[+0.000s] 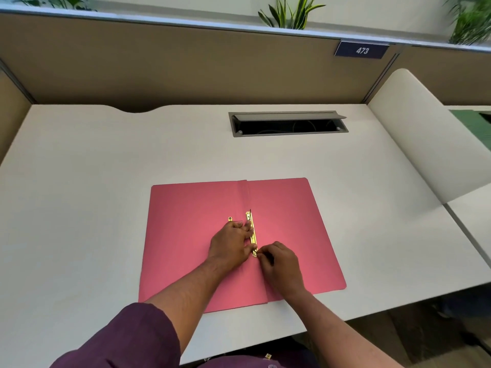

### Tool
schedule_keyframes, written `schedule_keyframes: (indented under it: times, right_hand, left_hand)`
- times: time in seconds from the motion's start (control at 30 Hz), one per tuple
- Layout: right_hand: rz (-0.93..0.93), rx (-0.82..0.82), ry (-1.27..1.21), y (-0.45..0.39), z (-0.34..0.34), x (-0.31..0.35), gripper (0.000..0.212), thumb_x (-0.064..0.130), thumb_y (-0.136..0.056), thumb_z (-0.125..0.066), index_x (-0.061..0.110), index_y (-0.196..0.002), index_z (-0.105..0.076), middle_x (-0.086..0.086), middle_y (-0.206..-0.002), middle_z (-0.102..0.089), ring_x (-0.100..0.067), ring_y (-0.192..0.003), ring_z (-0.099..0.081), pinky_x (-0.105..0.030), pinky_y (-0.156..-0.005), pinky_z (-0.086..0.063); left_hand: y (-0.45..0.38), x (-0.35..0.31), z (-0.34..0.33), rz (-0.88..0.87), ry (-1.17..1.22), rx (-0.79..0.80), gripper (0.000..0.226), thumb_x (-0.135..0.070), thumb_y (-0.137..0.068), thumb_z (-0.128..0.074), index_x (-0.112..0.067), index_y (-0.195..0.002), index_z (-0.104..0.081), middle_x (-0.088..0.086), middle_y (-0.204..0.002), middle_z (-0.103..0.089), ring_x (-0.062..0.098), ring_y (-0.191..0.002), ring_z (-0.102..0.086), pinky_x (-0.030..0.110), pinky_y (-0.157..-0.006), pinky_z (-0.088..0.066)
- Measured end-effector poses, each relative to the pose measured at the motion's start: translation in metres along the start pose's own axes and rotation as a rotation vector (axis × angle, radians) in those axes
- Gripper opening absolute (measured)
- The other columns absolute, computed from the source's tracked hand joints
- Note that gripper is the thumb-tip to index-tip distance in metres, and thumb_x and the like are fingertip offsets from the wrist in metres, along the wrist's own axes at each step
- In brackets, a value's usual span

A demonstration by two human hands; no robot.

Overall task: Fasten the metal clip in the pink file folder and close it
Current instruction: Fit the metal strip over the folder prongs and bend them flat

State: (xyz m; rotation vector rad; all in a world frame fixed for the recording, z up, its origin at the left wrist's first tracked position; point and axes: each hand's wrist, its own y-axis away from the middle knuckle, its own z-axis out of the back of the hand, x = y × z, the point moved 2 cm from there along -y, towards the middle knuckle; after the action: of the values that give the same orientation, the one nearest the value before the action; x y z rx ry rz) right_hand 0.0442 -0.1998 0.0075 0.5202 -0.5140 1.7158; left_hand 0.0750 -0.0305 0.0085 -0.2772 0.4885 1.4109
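The pink file folder [186, 235] lies open and flat on the white desk, its spine running away from me. A gold metal clip bar [252, 229] lies along the spine fold. A second small gold piece [230, 219] shows just left of it, mostly hidden under my left hand. My left hand [231, 245] rests on the folder with its fingers pressing the clip bar from the left. My right hand [280, 264] pinches the near end of the bar with its fingertips.
The white desk [79, 195] has an open grey cable hatch [288, 123] at the back. A brown partition stands behind, with a sign reading 473 [361, 50]. A curved white divider [425, 134] bounds the right side. Plants line the top.
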Motion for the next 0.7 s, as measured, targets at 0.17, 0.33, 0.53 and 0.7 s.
schedule_keyframes:
  times: [0.17,0.33,0.53,0.7]
  right_hand:
    - [-0.027,-0.033,-0.037,0.006,-0.003,0.001,0.005,0.011,-0.084,-0.077,0.013,-0.088,-0.08,0.0,-0.083,-0.071,-0.013,-0.069,-0.063,-0.03,-0.064,-0.053]
    - [0.0,-0.068,-0.055,0.024,-0.011,0.003,0.002,0.009,-0.083,-0.081,0.011,-0.083,-0.08,0.0,-0.081,-0.069,-0.015,-0.065,-0.065,-0.035,-0.06,-0.056]
    - [-0.017,-0.048,-0.109,0.031,-0.011,0.001,0.004,0.013,-0.086,-0.082,0.013,-0.089,-0.083,0.003,-0.08,-0.067,-0.008,-0.064,-0.062,-0.022,-0.059,-0.052]
    - [-0.234,-0.031,-0.228,0.015,-0.004,-0.007,0.006,0.015,-0.088,-0.078,0.02,-0.087,-0.082,0.009,-0.077,-0.076,-0.008,-0.068,-0.069,-0.03,-0.066,-0.059]
  left_hand:
    - [-0.002,0.001,0.0,0.003,-0.013,0.01,0.052,-0.05,-0.087,-0.063,-0.032,-0.135,-0.056,-0.022,-0.144,-0.051,0.007,-0.134,-0.04,0.031,-0.097,-0.05]
    - [-0.002,0.003,-0.002,-0.01,-0.008,-0.003,0.047,-0.045,-0.088,-0.063,-0.033,-0.133,-0.058,-0.024,-0.142,-0.052,0.007,-0.132,-0.041,0.027,-0.096,-0.047]
    - [-0.001,0.005,-0.004,-0.004,0.02,-0.029,0.04,-0.039,-0.09,-0.063,-0.033,-0.129,-0.061,-0.024,-0.138,-0.056,0.006,-0.13,-0.043,0.027,-0.093,-0.05]
    - [-0.002,0.005,-0.005,-0.007,0.042,-0.045,0.038,-0.032,-0.091,-0.062,-0.032,-0.129,-0.061,-0.022,-0.136,-0.058,0.007,-0.129,-0.044,0.025,-0.093,-0.05]
